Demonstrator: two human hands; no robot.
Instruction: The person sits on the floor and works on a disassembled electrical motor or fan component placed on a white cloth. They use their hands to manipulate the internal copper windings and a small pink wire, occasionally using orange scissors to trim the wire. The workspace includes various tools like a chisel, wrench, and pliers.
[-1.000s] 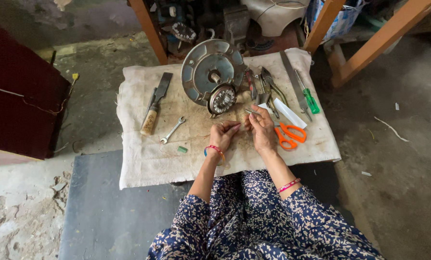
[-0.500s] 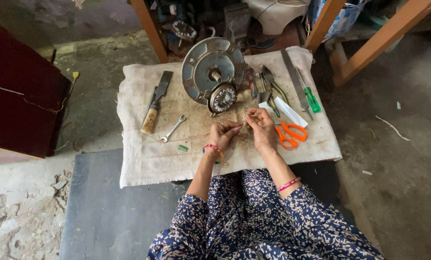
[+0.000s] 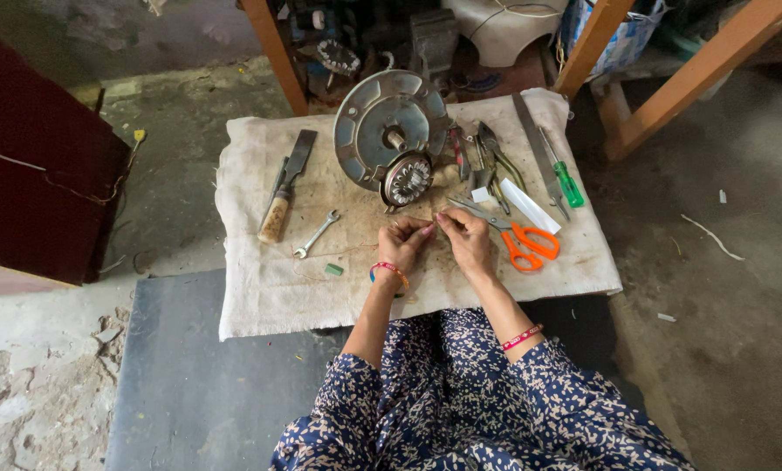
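My left hand (image 3: 406, 242) and my right hand (image 3: 466, 239) meet over a dirty white cloth (image 3: 269, 288), fingertips pinched together on a thin copper wire (image 3: 349, 251) that trails off to the left. Just beyond my fingers a small wound stator (image 3: 407, 180) leans against a round grey metal motor plate (image 3: 378, 122). Orange-handled scissors (image 3: 522, 240) lie right beside my right hand.
On the cloth lie a wooden-handled chisel (image 3: 279, 197), a small spanner (image 3: 316, 235), a green bit (image 3: 333, 269), pliers (image 3: 489, 161), a metal file (image 3: 538, 153), a green screwdriver (image 3: 565, 180) and a white strip (image 3: 531, 206). Wooden legs (image 3: 273, 52) and clutter stand behind; a dark red box (image 3: 33, 166) stands left.
Both hands have stayed at the same spot, fingers working slightly on the wire. The tools have not moved.
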